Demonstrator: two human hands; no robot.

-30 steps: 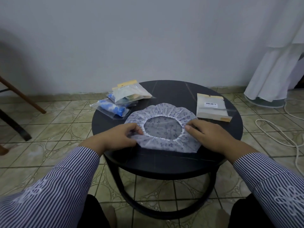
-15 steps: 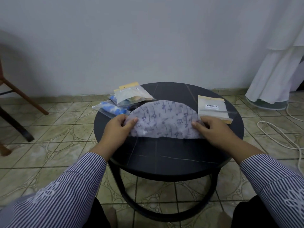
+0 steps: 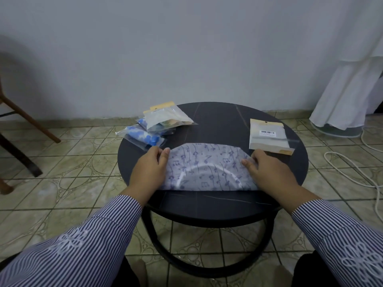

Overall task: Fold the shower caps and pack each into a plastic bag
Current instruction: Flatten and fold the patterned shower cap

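A pale shower cap [image 3: 207,166] printed with purple music notes lies folded in half, a half-disc with its straight edge toward me, on the round black table [image 3: 217,119]. My left hand [image 3: 150,168] pinches its left corner between thumb and fingers. My right hand [image 3: 267,172] rests on the right corner, fingertips pressing the fabric and thumb at the edge. An empty plastic bag [image 3: 269,137] with a barcode label lies flat just beyond my right hand.
Packed bags [image 3: 165,119] are piled at the table's far left, one holding a blue-dotted cap [image 3: 145,137]. A wooden chair leg [image 3: 31,121] stands at left. White cloth [image 3: 348,90] hangs at right above a white cable [image 3: 356,172] on the tiled floor.
The cap lay open as a ring a second ago; both hands folded its near half away over the far half. The folded cap has since come slightly nearer me.
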